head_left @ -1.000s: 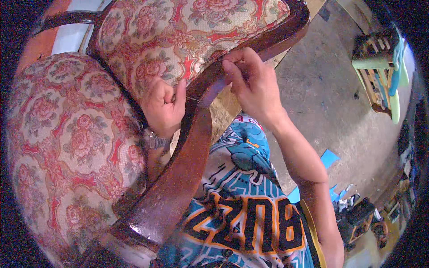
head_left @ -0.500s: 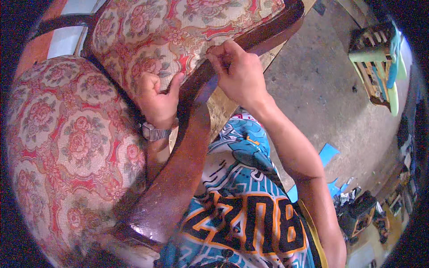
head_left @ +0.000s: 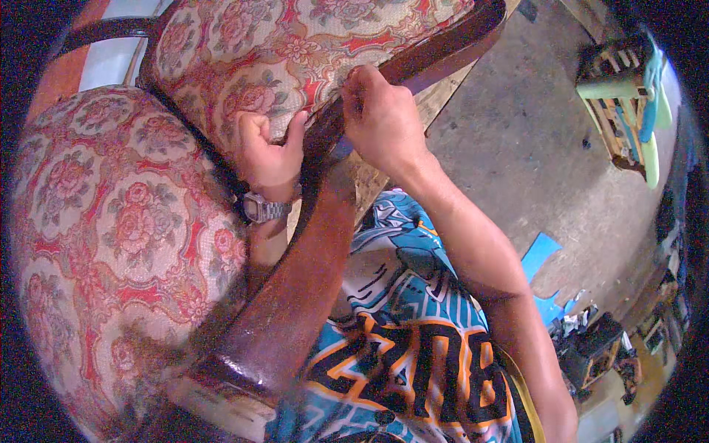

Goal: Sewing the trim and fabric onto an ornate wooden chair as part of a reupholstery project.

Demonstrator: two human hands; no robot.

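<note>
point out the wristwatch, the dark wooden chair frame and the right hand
silver metal wristwatch (head_left: 264,207), head view, on its face
dark wooden chair frame (head_left: 295,295), head view, on the rail
right hand (head_left: 380,122), head view, on its back

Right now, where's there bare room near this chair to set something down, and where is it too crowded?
The widest free patch is the grey concrete floor between the chair's dark wooden frame and the small wooden crate. The floral seat cushion at left lies bare too. It is crowded at the frame's upper edge, where the left hand and right hand grip, and lower right, among clutter.
</note>
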